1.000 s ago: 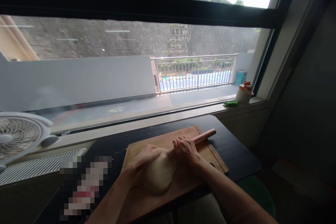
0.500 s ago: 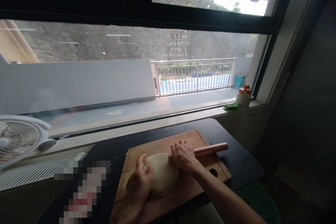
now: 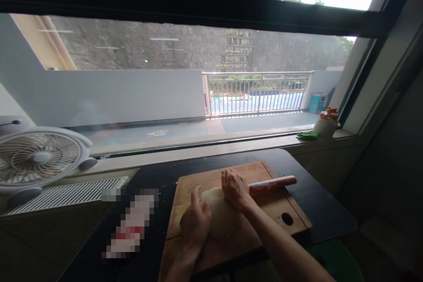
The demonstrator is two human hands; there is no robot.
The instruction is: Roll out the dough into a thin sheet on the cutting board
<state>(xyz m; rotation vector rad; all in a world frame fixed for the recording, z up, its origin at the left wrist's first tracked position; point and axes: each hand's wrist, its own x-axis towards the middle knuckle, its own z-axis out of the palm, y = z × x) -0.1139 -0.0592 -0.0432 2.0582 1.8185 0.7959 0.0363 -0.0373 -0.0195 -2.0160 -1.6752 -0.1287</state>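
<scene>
On one dark table (image 3: 324,202), one wooden board (image 3: 277,203) is laid, and on it one mound of dough (image 3: 224,219) is flanked by two hands. The left hand (image 3: 195,220) is cupped at its left edge, thumb and fingers parted; the right hand (image 3: 235,190), knuckles up, is curled over one rolling pin (image 3: 274,184).

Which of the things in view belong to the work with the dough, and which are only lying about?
Belonging to the work:
dough, beside the left hand
rolling pin, under the right hand
wooden board, beneath the dough
black table, bearing the board

Apparently just lying about:
white fan
orange-topped container
green item beside it
blurred-out item, unidentifiable
</scene>
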